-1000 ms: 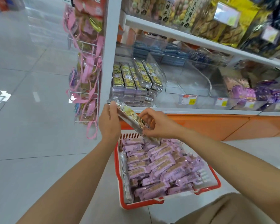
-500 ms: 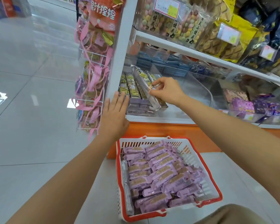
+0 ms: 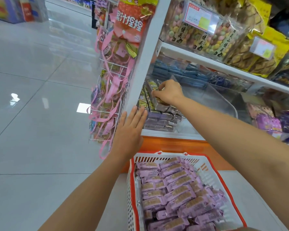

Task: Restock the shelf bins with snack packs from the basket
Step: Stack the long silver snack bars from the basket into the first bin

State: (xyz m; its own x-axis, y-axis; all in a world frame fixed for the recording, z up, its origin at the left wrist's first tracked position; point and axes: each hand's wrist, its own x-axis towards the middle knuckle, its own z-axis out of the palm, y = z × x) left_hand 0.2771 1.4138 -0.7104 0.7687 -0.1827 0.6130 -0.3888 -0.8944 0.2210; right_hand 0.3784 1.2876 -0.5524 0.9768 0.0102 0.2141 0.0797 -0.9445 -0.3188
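**Long pack set onto the bin's stack**

Head view: the right hand (image 3: 169, 93) reaches into the clear plastic bin (image 3: 223, 104) at the left end of the lower shelf. Its fingers curl around a long, glossy foil snack pack (image 3: 161, 105), which lies tilted on top of a stack of similar slim packs (image 3: 158, 121). The left hand (image 3: 129, 130) is flat, fingers straight and slightly fanned, with the fingertips at the foot of the white shelf post (image 3: 145, 64); whether they touch it is unclear. Near right on the smooth tiled floor (image 3: 32, 114) is the basket (image 3: 130, 189), white lattice plastic with an orange rim. It is heaped with crinkly purple packs (image 3: 178, 189).
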